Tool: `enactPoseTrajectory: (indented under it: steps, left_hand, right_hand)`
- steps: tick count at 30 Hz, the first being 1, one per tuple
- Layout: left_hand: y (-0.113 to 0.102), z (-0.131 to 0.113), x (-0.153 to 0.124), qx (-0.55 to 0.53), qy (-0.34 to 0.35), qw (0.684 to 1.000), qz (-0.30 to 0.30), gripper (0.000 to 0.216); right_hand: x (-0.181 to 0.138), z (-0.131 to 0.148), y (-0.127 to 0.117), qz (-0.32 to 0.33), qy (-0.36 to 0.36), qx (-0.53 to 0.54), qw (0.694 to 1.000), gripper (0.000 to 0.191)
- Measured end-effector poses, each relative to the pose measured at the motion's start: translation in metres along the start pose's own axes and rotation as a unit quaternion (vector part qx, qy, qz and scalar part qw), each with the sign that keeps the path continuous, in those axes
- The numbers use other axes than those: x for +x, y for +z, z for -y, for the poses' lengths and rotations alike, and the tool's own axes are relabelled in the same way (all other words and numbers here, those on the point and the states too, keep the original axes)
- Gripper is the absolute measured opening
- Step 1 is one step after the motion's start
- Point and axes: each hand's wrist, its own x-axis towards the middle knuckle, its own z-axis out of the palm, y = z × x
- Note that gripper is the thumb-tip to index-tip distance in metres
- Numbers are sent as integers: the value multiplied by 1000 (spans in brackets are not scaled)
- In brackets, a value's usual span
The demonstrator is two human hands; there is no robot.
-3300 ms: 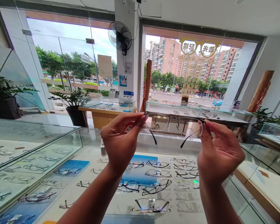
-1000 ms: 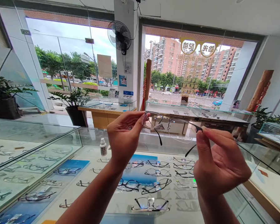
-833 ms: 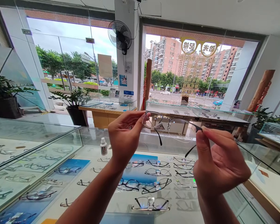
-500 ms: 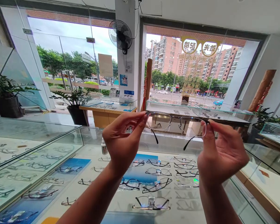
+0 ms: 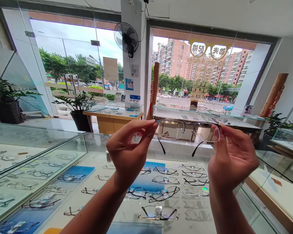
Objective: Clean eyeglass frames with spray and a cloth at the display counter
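Observation:
A pair of eyeglasses [image 5: 171,138] with dark upper rims and clear lenses is held up in front of me between both hands. My left hand [image 5: 130,146] pinches its left end near the hinge. At the other end, my right hand [image 5: 231,156] grips the frame by the right hinge, with the thumb in front of the lens edge. Both dark temple tips hang below the lenses. Beneath my hands, several other glasses [image 5: 165,179] lie in rows in a display case, some on a blue sheet [image 5: 151,185].
A glass-topped case [image 5: 34,156] with more glasses extends along the left. Another counter [image 5: 278,191] stands at right. Across the room are display counters [image 5: 112,122], potted plants [image 5: 81,112], a wall fan [image 5: 127,39] and large windows. A small bottle [image 5: 108,156] stands behind my left wrist.
The eyeglasses have shifted slightly down and to the right, turning a little between my fingers. Both hands keep their pinch, and the surroundings look the same.

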Motion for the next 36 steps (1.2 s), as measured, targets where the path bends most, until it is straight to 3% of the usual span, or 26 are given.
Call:
enactPoseTrajectory:
  steps: [4,9,25,29,36]
  left_hand:
    - [2,-3,1,12,-43,999,-22,10]
    - [3,1,2,-1,-43,998,-45,10]
    - [9,18,0,-28,-87,995,-28,10]
    - [9,19,1,-38,-91,995,-30,10]
    - [9,24,4,-43,-124,991,-24,17]
  right_hand:
    - [0,1,1,7,-30,11,999,12]
    - [-1,5,2,33,-42,5,999,9]
    - [-10,-5,8,16,-32,11,999,16]
    - [-11,-6,8,33,19,14,999,14]
    - [-11,-8,6,61,193,117,972,17]
